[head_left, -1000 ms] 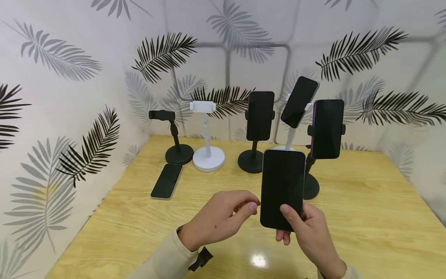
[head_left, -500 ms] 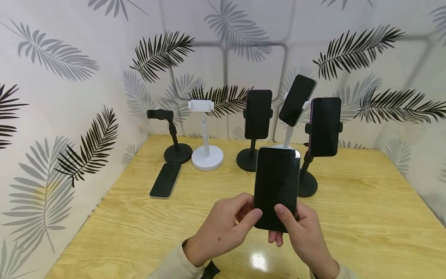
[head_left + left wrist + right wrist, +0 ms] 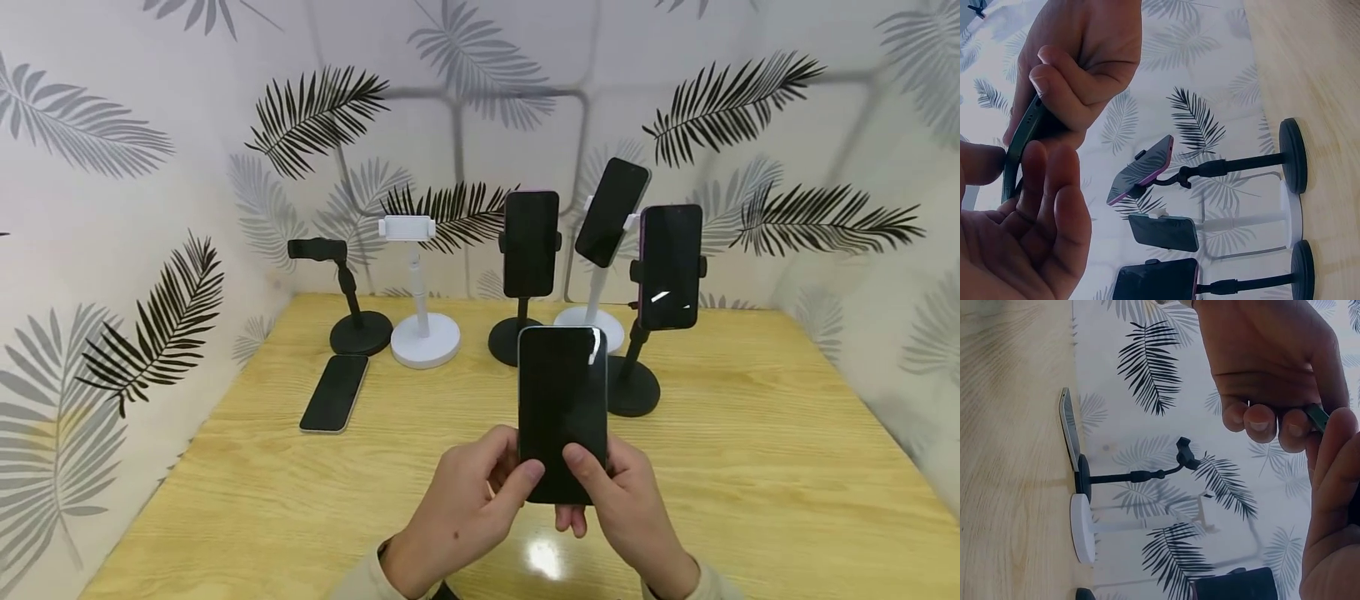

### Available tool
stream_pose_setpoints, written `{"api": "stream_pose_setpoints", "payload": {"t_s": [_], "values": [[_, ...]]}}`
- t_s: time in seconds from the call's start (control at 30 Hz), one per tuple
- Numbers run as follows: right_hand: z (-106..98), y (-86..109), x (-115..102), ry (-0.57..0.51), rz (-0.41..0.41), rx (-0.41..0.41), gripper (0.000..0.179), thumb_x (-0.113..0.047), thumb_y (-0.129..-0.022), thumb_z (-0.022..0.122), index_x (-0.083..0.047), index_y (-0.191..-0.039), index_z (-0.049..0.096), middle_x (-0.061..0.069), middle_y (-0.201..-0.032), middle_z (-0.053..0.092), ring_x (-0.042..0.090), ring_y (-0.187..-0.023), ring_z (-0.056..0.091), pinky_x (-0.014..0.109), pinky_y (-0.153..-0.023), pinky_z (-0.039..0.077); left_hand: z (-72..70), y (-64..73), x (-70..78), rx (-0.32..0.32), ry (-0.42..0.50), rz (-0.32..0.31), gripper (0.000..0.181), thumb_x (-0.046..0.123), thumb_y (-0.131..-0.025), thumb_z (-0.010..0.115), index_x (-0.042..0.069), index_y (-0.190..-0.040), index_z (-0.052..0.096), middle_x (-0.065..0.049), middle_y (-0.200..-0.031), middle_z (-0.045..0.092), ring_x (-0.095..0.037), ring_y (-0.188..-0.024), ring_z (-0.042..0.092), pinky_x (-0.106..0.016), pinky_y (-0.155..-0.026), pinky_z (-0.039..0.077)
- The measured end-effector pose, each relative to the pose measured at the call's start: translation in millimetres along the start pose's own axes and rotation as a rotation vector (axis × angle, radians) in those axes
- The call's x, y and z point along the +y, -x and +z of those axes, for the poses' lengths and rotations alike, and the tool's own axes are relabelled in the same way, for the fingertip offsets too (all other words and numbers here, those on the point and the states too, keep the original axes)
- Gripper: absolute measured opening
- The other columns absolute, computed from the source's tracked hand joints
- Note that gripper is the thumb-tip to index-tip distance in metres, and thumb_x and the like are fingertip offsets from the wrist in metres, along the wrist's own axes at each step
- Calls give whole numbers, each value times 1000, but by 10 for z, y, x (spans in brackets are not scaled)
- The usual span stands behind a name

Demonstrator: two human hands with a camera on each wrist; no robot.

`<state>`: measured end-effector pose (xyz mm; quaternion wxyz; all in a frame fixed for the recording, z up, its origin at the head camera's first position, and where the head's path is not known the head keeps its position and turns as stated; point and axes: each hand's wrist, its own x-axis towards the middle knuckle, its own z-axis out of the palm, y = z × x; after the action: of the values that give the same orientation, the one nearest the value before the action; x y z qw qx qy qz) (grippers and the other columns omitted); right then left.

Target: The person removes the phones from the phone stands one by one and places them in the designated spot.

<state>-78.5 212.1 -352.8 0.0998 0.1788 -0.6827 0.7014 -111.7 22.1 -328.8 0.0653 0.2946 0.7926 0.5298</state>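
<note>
A smartphone [image 3: 562, 392] with a dark screen is held upright over the wooden table, its screen facing the head camera. My left hand [image 3: 465, 504] pinches its lower left edge, thumb on the front and fingers curled behind. On the other side my right hand [image 3: 630, 508] grips the lower right, its thumb lying across the screen and two fingertips showing below the phone. In the left wrist view the phone's thin dark edge [image 3: 1016, 147] runs between both hands. Most of the phone's back is hidden.
A phone [image 3: 334, 393] lies flat at the left. Behind it stand a black phone stand [image 3: 360, 333] and a white one [image 3: 425, 340], neither with a phone. Further right, three stands carry an upright phone [image 3: 531, 243], a tilted phone [image 3: 612, 212] and another phone [image 3: 670, 267].
My left hand, apart from the held phone a second ago, has closed on its lower left edge. The phone has shifted left in the head view, which has itself turned slightly right.
</note>
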Motion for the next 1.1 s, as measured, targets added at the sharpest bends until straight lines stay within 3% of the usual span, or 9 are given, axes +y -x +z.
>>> {"api": "stream_pose_setpoints", "payload": {"t_s": [0.23,0.4,0.6,0.73,0.83,0.97,1.1], "values": [[17,9,-7,16,38,-4,18,-3,-105,43,2,-108,61,-6,-69,67,16,-44,60,33,-38,48,22,17,-31,-18,56,-38,21,26,-102,55,9,-112,61,-6,-79,68,-4,-61,57,-23,-50,47],[37,-4,-12,25,91,-20,20,-5,-105,44,8,-109,57,-4,-72,70,13,-48,62,34,-41,51,10,25,-51,-31,89,-91,22,30,-103,54,12,-115,60,-6,-80,74,-6,-49,54,-23,-46,45],[9,-34,-13,53,118,-102,29,-9,-107,40,11,-119,56,-6,-81,72,11,-57,66,35,-47,55,-56,47,-63,-23,113,-150,25,30,-104,52,10,-115,60,-7,-83,74,-10,-45,52,-23,-43,40],[-8,-60,15,124,153,-139,33,-12,-107,39,10,-128,52,11,-101,69,10,-71,67,35,-56,58,-141,47,-113,11,61,-185,26,28,-104,51,8,-117,60,-6,-86,75,-9,-47,42,-21,-44,31],[-6,-76,44,224,228,-84,32,-16,-106,45,4,-131,50,21,-118,61,10,-82,65,31,-63,58,-200,30,-197,40,2,-207,26,28,-105,50,8,-116,61,-3,-85,76,-9,-48,36,-21,-46,28],[-27,-95,90,346,354,-6,32,-20,-103,53,-3,-130,51,17,-127,58,14,-94,62,26,-73,56,-297,8,-383,74,-73,-245,22,24,-105,49,7,-107,62,-1,-77,74,-12,-48,39,-21,-45,28],[-74,-114,142,412,423,-4,31,-22,-102,55,-6,-128,53,14,-127,60,20,-104,60,25,-78,52,-452,-36,-657,95,-155,-314,22,21,-104,49,7,-90,59,-4,-68,69,-16,-46,47,-23,-45,30]]}}
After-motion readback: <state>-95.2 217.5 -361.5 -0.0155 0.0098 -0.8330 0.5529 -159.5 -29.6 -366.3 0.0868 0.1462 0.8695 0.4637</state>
